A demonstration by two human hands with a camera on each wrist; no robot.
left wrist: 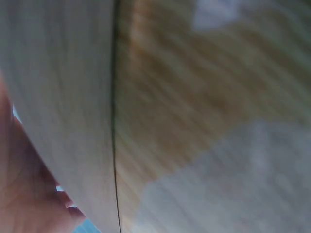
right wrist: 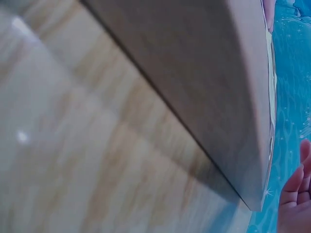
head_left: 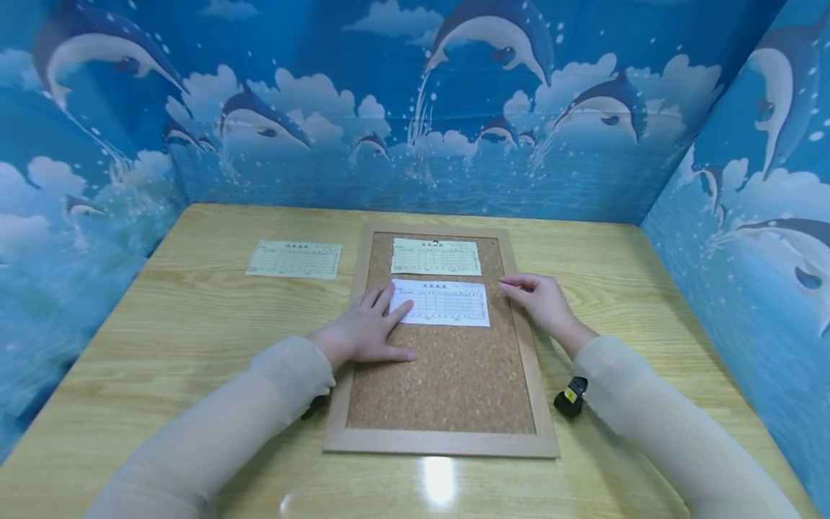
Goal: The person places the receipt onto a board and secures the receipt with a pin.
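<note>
A framed cork board (head_left: 447,389) lies on the table. Near its top, a pale green printed form slip (head_left: 437,258) has a small pushpin (head_left: 436,243) at its upper edge. Just below it lies a white printed form slip (head_left: 447,310). My left hand (head_left: 366,328) is spread over the board's left frame, fingertips resting on the white slip's left end. Beyond the white slip's upper right corner, my right hand (head_left: 541,303) pinches a tiny pin-like thing between thumb and forefinger, too small to make out. Both wrist views mostly show the board's edge.
Left of the board, another pale green slip (head_left: 295,259) lies on the wood-grain table (head_left: 214,310). A blue dolphin-print curtain (head_left: 311,173) stands along the back and both sides. A black wrist device (head_left: 570,398) sits under my right sleeve.
</note>
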